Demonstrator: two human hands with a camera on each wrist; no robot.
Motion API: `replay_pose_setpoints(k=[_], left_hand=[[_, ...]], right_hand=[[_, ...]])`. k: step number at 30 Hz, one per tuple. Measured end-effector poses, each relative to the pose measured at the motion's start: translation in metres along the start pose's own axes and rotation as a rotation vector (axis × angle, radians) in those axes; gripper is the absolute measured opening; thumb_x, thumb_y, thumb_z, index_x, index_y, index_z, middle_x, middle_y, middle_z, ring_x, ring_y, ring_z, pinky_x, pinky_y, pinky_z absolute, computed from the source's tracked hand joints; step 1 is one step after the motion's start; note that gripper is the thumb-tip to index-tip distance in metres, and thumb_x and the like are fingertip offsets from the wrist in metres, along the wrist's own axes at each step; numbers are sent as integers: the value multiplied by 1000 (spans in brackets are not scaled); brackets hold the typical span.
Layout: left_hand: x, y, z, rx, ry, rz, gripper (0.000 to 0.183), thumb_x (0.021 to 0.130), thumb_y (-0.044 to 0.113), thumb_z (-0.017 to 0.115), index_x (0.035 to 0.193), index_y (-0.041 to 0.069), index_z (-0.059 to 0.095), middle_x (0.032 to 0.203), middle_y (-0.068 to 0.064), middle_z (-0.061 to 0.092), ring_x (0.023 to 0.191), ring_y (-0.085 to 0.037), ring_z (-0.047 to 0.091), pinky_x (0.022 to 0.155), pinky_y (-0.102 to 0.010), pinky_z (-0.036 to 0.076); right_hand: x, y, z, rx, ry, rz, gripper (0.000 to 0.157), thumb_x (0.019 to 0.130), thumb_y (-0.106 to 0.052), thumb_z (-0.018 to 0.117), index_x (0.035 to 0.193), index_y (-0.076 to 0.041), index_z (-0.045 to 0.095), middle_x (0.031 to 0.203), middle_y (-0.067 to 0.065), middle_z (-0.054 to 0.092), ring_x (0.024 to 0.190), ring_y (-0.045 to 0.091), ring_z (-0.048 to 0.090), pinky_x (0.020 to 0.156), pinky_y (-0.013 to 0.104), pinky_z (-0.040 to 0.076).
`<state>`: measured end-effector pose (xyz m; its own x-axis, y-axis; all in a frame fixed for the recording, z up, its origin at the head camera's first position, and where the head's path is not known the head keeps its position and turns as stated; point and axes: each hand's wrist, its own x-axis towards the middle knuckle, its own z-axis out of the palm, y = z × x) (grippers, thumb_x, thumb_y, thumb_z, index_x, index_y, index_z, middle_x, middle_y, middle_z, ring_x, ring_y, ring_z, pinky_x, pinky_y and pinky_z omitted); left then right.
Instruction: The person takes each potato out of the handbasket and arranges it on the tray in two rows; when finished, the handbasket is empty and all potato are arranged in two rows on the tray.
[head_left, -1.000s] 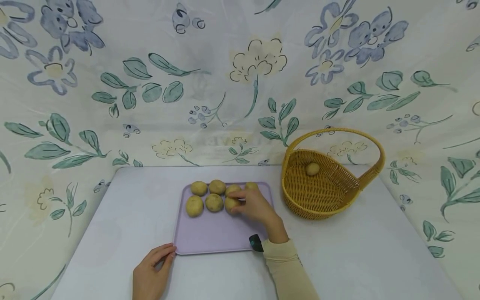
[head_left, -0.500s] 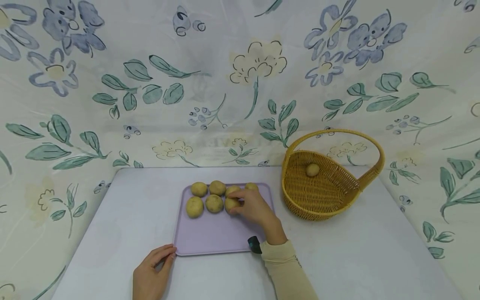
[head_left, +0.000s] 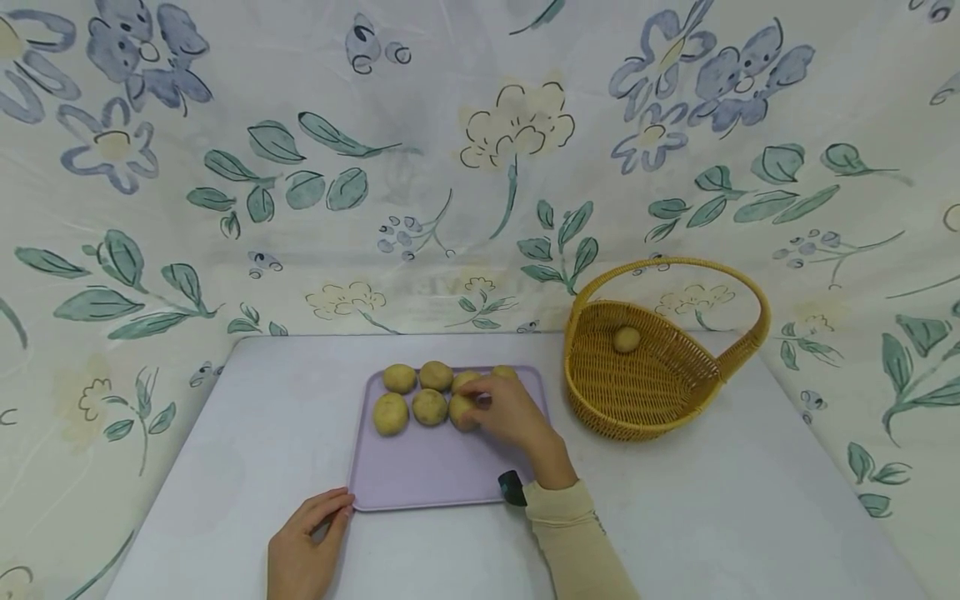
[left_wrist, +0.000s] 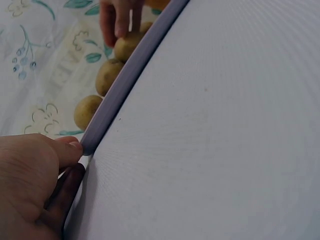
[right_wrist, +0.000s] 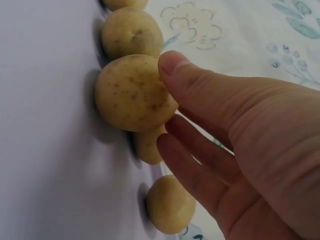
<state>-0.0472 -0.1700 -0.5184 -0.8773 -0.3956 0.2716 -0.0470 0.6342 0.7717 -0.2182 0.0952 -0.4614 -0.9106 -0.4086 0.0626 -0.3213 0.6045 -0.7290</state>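
Observation:
My right hand (head_left: 517, 417) pinches a yellow-brown potato (right_wrist: 130, 95) at the right end of the front row on the lilac tray (head_left: 427, 471). In the right wrist view the thumb lies against its upper side, and the fingers bend behind it. Several other potatoes (head_left: 430, 407) lie in two rows along the tray's far half, one of them (head_left: 504, 371) near the far right corner. At the near left corner of the tray, my left hand (head_left: 303, 542) holds the rim between thumb and fingers, as the left wrist view (left_wrist: 30, 175) also shows.
A wicker basket (head_left: 626, 431) with a tall arched handle stands right of the tray, with one potato (head_left: 626, 339) inside. Both rest on a white table (head_left: 720, 500). Flowered cloth (head_left: 420, 183) hangs behind. A dark device (head_left: 512, 487) sits at my right wrist.
The right fingers have shifted slightly on the front-row potato, which still lies on the tray. My left hand stays at the tray corner.

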Motion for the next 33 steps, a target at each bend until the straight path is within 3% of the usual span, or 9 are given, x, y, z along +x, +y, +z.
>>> replay_pose_setpoints(k=[8, 15, 18, 23, 27, 33], left_hand=[[0, 2, 0, 9, -1, -1, 20, 79, -3, 83, 92, 13, 82, 102, 1, 79, 90, 35, 46, 83, 7, 39], [0, 1, 0, -2, 8, 15, 21, 79, -4, 83, 92, 13, 82, 102, 0, 79, 90, 34, 47, 83, 7, 40], [-1, 0, 1, 0, 11, 12, 21, 79, -4, 83, 91, 13, 82, 101, 1, 79, 89, 34, 47, 82, 7, 40], [-1, -2, 2, -11, 16, 25, 22, 78, -5, 83, 91, 14, 82, 101, 1, 79, 89, 31, 50, 82, 6, 42], [-3, -3, 3, -12, 10, 20, 22, 78, -3, 83, 91, 15, 82, 102, 2, 79, 90, 32, 50, 82, 6, 42], [-2, -5, 1, -2, 19, 22, 22, 78, -3, 83, 90, 14, 82, 103, 2, 79, 90, 35, 47, 83, 6, 41]], right_hand=[[-5, -4, -12, 27, 35, -39, 35, 82, -8, 84, 116, -8, 76, 116, 6, 73, 112, 23, 66, 98, 31, 59], [-16, -11, -37, 48, 90, 9, 34, 84, -15, 84, 117, -13, 77, 120, 4, 76, 112, 29, 72, 98, 41, 60], [-21, -13, -51, 72, 101, -17, 31, 86, -17, 83, 116, -13, 77, 119, 6, 76, 110, 32, 72, 95, 46, 60], [-35, -11, -80, 120, 119, -13, 30, 84, -12, 84, 114, -12, 78, 118, 9, 76, 113, 31, 71, 99, 46, 59], [-47, -5, -109, 117, 155, 56, 30, 84, -12, 84, 113, -11, 78, 119, 9, 76, 114, 30, 71, 98, 44, 60], [-49, 13, -148, 64, 155, 117, 31, 87, -16, 82, 117, -11, 77, 120, 11, 75, 112, 31, 71, 90, 33, 62]])
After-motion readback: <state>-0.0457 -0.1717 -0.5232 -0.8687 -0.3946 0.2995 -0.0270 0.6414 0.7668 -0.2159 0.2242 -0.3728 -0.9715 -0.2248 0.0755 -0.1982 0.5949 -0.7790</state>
